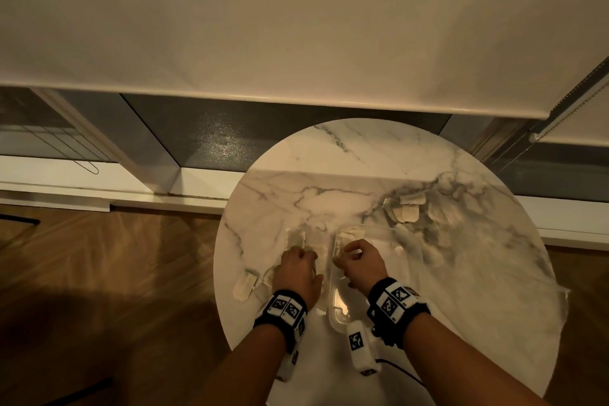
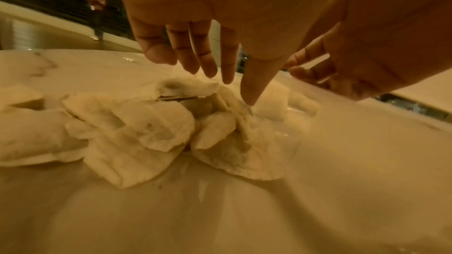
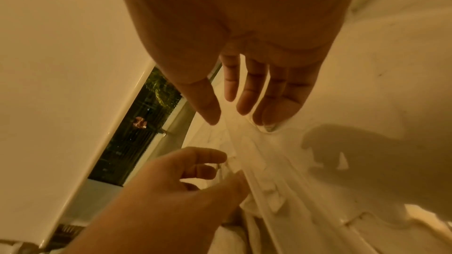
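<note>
Hands slack-fingered, holding nothing: left hand (image 1: 298, 269) over tea-bag pile (image 2: 151, 123), right hand (image 1: 361, 262) over clear container (image 1: 336, 310), marble table (image 1: 362, 155).

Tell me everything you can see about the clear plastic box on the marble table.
The clear plastic box is a shallow, see-through rectangular tray with rounded corners and a raised rim. It sits flat on the round marble table, its long side running away from the person. A pale sachet seems to lie at its far end. The right hand hovers over it; whether the fingers touch the rim is unclear.
</note>
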`<state>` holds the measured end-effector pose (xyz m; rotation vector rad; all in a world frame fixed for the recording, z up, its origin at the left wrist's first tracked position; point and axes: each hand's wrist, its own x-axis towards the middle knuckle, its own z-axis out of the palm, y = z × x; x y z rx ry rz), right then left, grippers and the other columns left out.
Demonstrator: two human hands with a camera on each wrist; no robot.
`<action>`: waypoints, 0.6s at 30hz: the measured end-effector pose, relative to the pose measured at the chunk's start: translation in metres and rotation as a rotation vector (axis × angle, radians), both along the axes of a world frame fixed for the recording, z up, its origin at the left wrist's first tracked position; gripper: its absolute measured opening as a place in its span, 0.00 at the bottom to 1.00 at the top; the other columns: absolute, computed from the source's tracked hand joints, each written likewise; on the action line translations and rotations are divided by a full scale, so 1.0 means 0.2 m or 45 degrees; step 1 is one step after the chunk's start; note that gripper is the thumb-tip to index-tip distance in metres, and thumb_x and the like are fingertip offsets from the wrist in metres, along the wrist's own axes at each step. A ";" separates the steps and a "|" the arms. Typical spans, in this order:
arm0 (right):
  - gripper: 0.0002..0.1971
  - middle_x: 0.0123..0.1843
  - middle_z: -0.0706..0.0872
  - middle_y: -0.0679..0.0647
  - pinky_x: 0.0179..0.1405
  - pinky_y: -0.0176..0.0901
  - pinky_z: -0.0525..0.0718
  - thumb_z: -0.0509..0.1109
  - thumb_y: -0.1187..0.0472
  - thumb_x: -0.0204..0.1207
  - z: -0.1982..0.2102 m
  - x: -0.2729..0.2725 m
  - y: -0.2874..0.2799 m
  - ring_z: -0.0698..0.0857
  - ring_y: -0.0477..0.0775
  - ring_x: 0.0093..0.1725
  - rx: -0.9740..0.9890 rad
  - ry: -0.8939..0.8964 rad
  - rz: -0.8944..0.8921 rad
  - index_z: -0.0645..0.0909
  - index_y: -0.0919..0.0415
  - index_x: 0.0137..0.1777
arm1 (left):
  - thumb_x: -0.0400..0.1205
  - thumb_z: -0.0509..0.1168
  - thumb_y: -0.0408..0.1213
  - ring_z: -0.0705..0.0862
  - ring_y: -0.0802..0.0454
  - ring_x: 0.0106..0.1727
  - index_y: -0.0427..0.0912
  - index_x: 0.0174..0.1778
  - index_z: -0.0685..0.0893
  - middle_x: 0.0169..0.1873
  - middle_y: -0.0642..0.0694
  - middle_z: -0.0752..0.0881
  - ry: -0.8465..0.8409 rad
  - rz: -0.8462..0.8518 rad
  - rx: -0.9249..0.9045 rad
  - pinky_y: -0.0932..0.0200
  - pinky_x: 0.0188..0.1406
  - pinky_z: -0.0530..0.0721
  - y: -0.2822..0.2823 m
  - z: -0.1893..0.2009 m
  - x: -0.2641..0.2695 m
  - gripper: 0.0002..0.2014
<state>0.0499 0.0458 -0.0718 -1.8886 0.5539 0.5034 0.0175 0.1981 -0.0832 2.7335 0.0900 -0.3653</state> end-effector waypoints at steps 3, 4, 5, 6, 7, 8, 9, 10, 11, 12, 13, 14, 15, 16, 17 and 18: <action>0.19 0.42 0.88 0.55 0.38 0.48 0.87 0.84 0.53 0.63 -0.01 -0.05 0.02 0.88 0.56 0.40 -0.077 0.041 0.123 0.77 0.48 0.47 | 0.78 0.69 0.50 0.74 0.45 0.69 0.51 0.71 0.74 0.67 0.46 0.76 0.106 0.011 0.056 0.48 0.63 0.80 0.00 -0.02 0.03 0.25; 0.19 0.41 0.88 0.55 0.38 0.47 0.87 0.84 0.53 0.63 -0.01 -0.06 0.03 0.88 0.56 0.40 -0.096 0.047 0.145 0.77 0.48 0.47 | 0.78 0.70 0.48 0.75 0.45 0.69 0.50 0.71 0.74 0.68 0.46 0.76 0.131 0.022 0.056 0.47 0.64 0.80 0.01 -0.03 0.03 0.25; 0.19 0.41 0.87 0.54 0.38 0.47 0.86 0.84 0.54 0.63 -0.01 -0.07 0.03 0.88 0.55 0.39 -0.108 0.049 0.160 0.77 0.48 0.48 | 0.78 0.69 0.45 0.76 0.45 0.69 0.50 0.70 0.74 0.68 0.46 0.77 0.150 0.042 0.045 0.47 0.64 0.81 0.02 -0.04 0.03 0.24; 0.19 0.40 0.87 0.54 0.36 0.46 0.86 0.84 0.54 0.64 -0.01 -0.08 0.03 0.87 0.54 0.37 -0.120 0.050 0.171 0.77 0.48 0.49 | 0.78 0.69 0.44 0.78 0.44 0.68 0.50 0.70 0.75 0.68 0.46 0.78 0.161 0.063 0.028 0.48 0.64 0.81 0.03 -0.05 0.03 0.23; 0.19 0.39 0.87 0.53 0.35 0.44 0.84 0.83 0.54 0.65 0.00 -0.09 0.03 0.86 0.53 0.36 -0.132 0.053 0.174 0.77 0.49 0.50 | 0.78 0.68 0.42 0.79 0.44 0.67 0.50 0.69 0.75 0.67 0.46 0.79 0.167 0.074 0.008 0.49 0.63 0.82 0.04 -0.06 0.03 0.22; 0.19 0.38 0.86 0.53 0.34 0.43 0.83 0.83 0.54 0.65 0.00 -0.09 0.03 0.86 0.52 0.36 -0.138 0.058 0.178 0.78 0.49 0.50 | 0.78 0.68 0.41 0.80 0.44 0.66 0.50 0.68 0.76 0.67 0.46 0.80 0.169 0.084 -0.009 0.50 0.63 0.82 0.06 -0.06 0.03 0.22; 0.18 0.38 0.86 0.52 0.34 0.42 0.82 0.83 0.53 0.66 0.00 -0.10 0.02 0.85 0.51 0.36 -0.139 0.064 0.177 0.78 0.49 0.51 | 0.78 0.68 0.41 0.81 0.45 0.65 0.51 0.67 0.76 0.66 0.46 0.80 0.167 0.091 -0.021 0.51 0.63 0.82 0.07 -0.06 0.03 0.21; 0.18 0.39 0.86 0.52 0.34 0.41 0.81 0.82 0.53 0.66 0.01 -0.10 0.02 0.86 0.51 0.37 -0.141 0.063 0.177 0.78 0.49 0.52 | 0.77 0.69 0.40 0.81 0.45 0.65 0.51 0.67 0.77 0.66 0.46 0.80 0.165 0.098 -0.035 0.52 0.62 0.82 0.09 -0.07 0.03 0.21; 0.18 0.40 0.87 0.52 0.36 0.41 0.81 0.82 0.53 0.66 0.01 -0.10 0.01 0.86 0.51 0.38 -0.147 0.059 0.178 0.79 0.49 0.53 | 0.77 0.68 0.39 0.81 0.45 0.65 0.51 0.66 0.77 0.66 0.47 0.80 0.163 0.103 -0.049 0.53 0.62 0.82 0.10 -0.07 0.02 0.21; 0.18 0.40 0.88 0.53 0.37 0.41 0.82 0.82 0.53 0.66 0.01 -0.10 0.01 0.87 0.52 0.40 -0.153 0.051 0.176 0.79 0.49 0.53 | 0.77 0.68 0.38 0.81 0.46 0.64 0.50 0.66 0.77 0.66 0.47 0.80 0.158 0.103 -0.062 0.53 0.62 0.82 0.12 -0.06 0.02 0.20; 0.18 0.41 0.88 0.53 0.39 0.41 0.83 0.82 0.53 0.66 0.01 -0.11 0.01 0.87 0.52 0.41 -0.157 0.042 0.174 0.79 0.49 0.52 | 0.77 0.68 0.38 0.81 0.46 0.64 0.50 0.66 0.78 0.66 0.47 0.80 0.152 0.104 -0.071 0.54 0.62 0.82 0.13 -0.06 0.02 0.20; 0.17 0.41 0.89 0.53 0.40 0.41 0.83 0.81 0.53 0.67 0.02 -0.11 0.01 0.88 0.52 0.41 -0.161 0.030 0.176 0.80 0.49 0.52 | 0.77 0.67 0.37 0.81 0.46 0.64 0.49 0.66 0.78 0.66 0.46 0.80 0.146 0.110 -0.077 0.55 0.62 0.81 0.15 -0.06 0.01 0.20; 0.15 0.40 0.89 0.53 0.41 0.40 0.83 0.80 0.54 0.68 0.04 -0.11 0.01 0.88 0.51 0.41 -0.170 0.007 0.175 0.80 0.49 0.51 | 0.77 0.67 0.37 0.81 0.46 0.65 0.49 0.65 0.79 0.66 0.46 0.81 0.143 0.115 -0.080 0.55 0.63 0.81 0.16 -0.06 0.01 0.20; 0.13 0.39 0.89 0.53 0.41 0.40 0.83 0.79 0.55 0.69 0.06 -0.11 0.01 0.87 0.50 0.41 -0.183 -0.027 0.179 0.80 0.49 0.51 | 0.77 0.67 0.37 0.81 0.46 0.64 0.48 0.65 0.79 0.65 0.46 0.81 0.139 0.122 -0.083 0.55 0.63 0.81 0.17 -0.06 0.01 0.19; 0.11 0.38 0.88 0.52 0.41 0.40 0.84 0.78 0.56 0.71 0.08 -0.11 0.02 0.87 0.49 0.40 -0.201 -0.077 0.189 0.81 0.50 0.50 | 0.77 0.67 0.37 0.81 0.45 0.64 0.47 0.65 0.79 0.65 0.45 0.81 0.133 0.127 -0.090 0.55 0.63 0.81 0.18 -0.06 0.01 0.19; 0.09 0.37 0.87 0.51 0.42 0.40 0.84 0.76 0.57 0.72 0.10 -0.11 0.04 0.86 0.49 0.38 -0.218 -0.134 0.212 0.81 0.50 0.50 | 0.77 0.67 0.36 0.82 0.45 0.64 0.46 0.64 0.79 0.64 0.44 0.82 0.126 0.129 -0.100 0.55 0.62 0.80 0.18 -0.06 0.00 0.18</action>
